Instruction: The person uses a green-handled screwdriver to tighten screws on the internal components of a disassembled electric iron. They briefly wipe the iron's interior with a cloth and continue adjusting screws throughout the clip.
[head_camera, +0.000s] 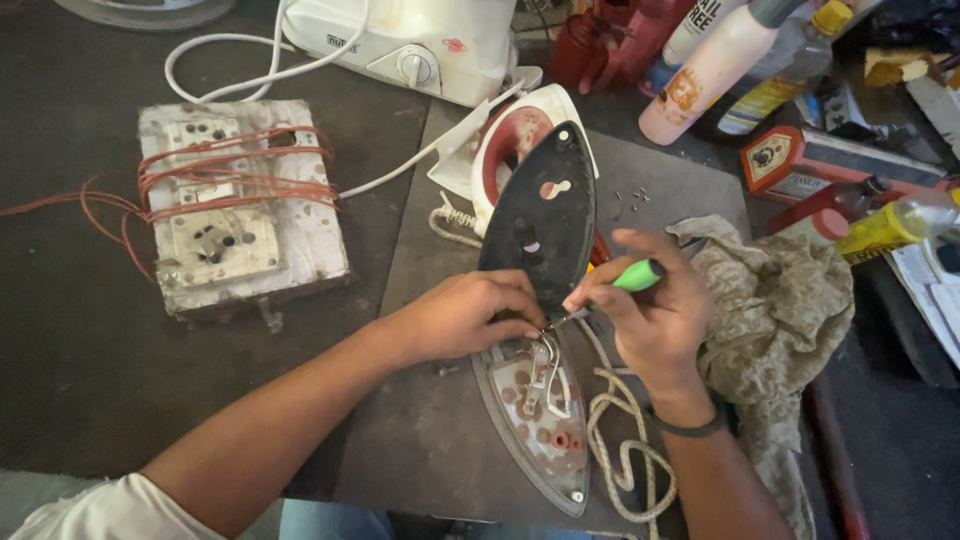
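On the grey mat, clothes iron (535, 400) lies opened — dark cover plate (540, 215) lifted off. Left hand (470, 315) pinches the internal wiring; right hand (655, 310) grips green-handled screwdriver (625, 285), tip at terminal. Disassembly looks done — terminal work and reassembly remain.

A: Two hands are counted, left hand (470, 315) and right hand (655, 310). One green-handled screwdriver (610, 290) is counted.

B: One dark soleplate (540, 215), one opened iron base (540, 410), one switchboard (240, 205), one rag (780, 300) are logged.
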